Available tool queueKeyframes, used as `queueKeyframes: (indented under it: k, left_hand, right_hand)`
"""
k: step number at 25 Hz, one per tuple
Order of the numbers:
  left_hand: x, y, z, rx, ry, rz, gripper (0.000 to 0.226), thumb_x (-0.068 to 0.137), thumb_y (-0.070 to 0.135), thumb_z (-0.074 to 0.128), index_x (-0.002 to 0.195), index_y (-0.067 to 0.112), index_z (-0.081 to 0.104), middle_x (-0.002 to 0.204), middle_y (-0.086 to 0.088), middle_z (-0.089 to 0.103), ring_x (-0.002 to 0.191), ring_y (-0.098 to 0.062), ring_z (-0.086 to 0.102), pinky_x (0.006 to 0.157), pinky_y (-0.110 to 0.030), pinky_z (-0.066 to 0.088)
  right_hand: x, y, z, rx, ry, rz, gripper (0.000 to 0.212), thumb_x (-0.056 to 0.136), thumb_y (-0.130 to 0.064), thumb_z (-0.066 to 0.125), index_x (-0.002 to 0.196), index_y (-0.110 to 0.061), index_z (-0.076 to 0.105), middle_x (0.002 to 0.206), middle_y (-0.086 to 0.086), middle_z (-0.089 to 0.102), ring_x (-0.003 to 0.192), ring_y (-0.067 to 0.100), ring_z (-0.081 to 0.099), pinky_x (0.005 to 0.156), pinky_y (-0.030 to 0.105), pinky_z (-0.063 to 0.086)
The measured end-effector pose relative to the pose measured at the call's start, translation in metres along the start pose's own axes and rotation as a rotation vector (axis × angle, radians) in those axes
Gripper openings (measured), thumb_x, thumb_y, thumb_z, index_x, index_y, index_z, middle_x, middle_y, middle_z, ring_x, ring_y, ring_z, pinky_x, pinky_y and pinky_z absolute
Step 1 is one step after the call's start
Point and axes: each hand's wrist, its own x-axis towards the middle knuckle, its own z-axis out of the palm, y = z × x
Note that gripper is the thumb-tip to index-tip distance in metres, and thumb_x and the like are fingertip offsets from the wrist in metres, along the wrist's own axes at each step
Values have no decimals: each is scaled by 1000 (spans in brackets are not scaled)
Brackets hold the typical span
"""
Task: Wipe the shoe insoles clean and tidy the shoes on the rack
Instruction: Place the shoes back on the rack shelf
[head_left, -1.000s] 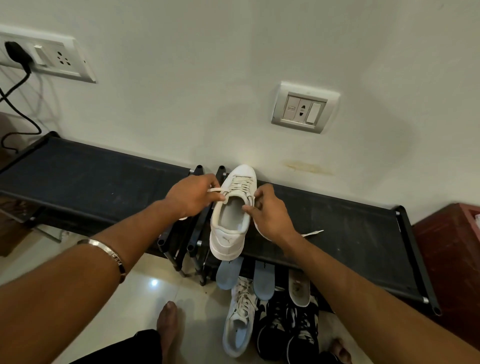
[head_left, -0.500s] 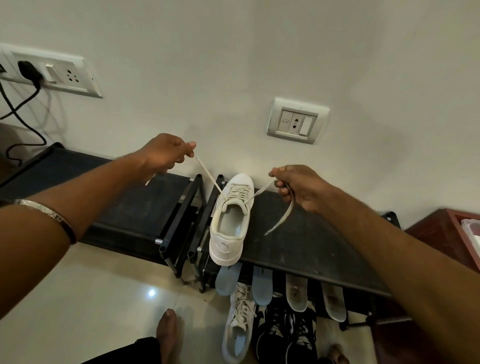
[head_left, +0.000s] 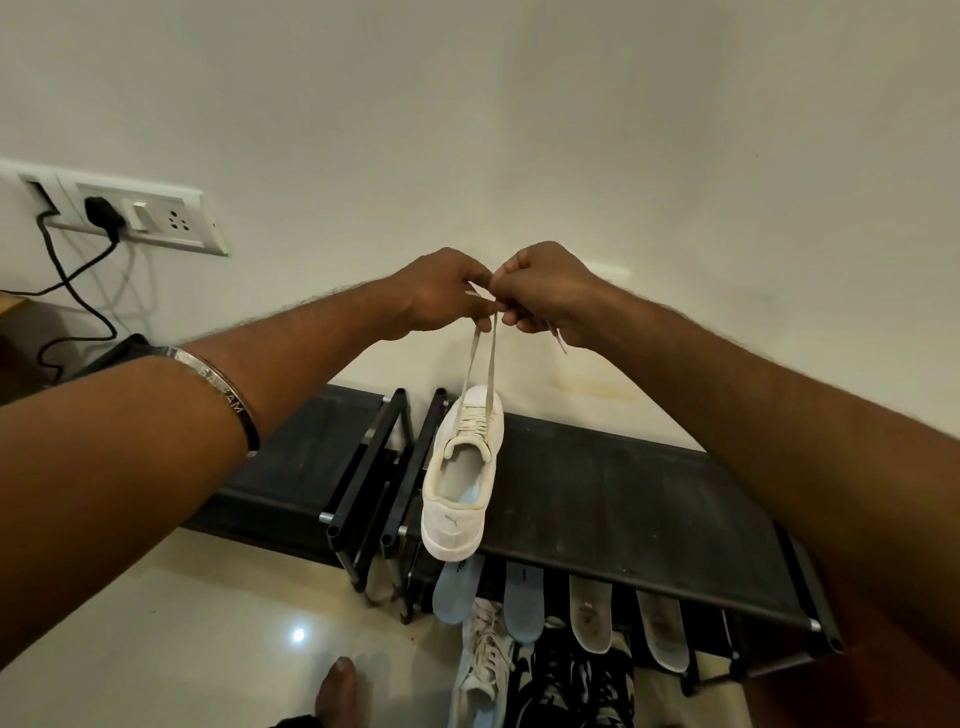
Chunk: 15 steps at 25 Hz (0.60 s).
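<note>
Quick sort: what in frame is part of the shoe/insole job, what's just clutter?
Job:
left hand and right hand, both pinching the laces
white shoe on the rack
four insoles hanging below
floor shoes

Clutter:
socket panel
black plug

Dim, even indoor lighting; wide-angle distortion.
One glare spot on the glossy floor (head_left: 298, 635); soft cable shadows on the wall (head_left: 519, 130); forearms bulge at frame edges; focus sharp centrally.
</note>
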Motion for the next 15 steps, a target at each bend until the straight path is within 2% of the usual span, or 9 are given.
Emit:
queueKeyframes:
  k: [3,6,8,10,11,13,15]
  left_hand:
    - [0,2,-1,0,-16,-23,15,96,20,64,105,12,73,96,-1,76,52,-5,44,43,-14,30]
    - [4,-2,4,-19,32,-34,16,94,25,66,91,10,73,86,2,76,58,-6,45,48,-17,33]
    - [8,-6,6,-18,112,-38,21,94,25,65,89,5,72,84,0,75,69,-8,55,57,-20,39]
    - [10,-8,4,-24,162,-38,24,95,26,64,89,4,71,86,-2,75,74,-8,59,60,-20,41]
    - [10,-8,2,-22,166,-37,25,96,27,63,88,4,70,87,-3,76,71,-4,59,59,-19,40]
    - [8,-5,0,-19,148,-24,24,98,26,60,85,6,65,90,-5,76,51,4,52,49,-16,34]
    - [4,1,-2,-42,135,-6,24,100,25,57,91,4,63,93,-7,75,38,5,45,43,-15,29]
  right_hand:
    - [-6,-11,-3,21,30,-77,11,90,-3,53,90,-6,63,73,10,65,54,13,58,52,22,46]
    - [-7,-10,-5,204,177,-165,15,95,-14,51,102,-11,63,77,3,68,61,12,62,54,21,47]
    - [-5,4,-3,466,361,-78,20,97,-17,47,108,-14,63,76,3,68,62,13,62,52,22,47]
    - [-4,27,8,725,449,163,27,95,-13,42,112,-12,63,73,5,64,57,14,56,48,22,43]
    - [-7,41,18,756,413,288,30,94,-13,41,114,-10,63,73,6,62,55,14,53,47,22,41]
    - [-14,66,43,661,200,475,30,96,-14,39,119,-9,59,78,11,64,60,17,56,49,23,44]
    - [-15,78,63,682,-33,582,31,98,-20,35,121,-9,54,93,18,70,75,26,65,63,30,53]
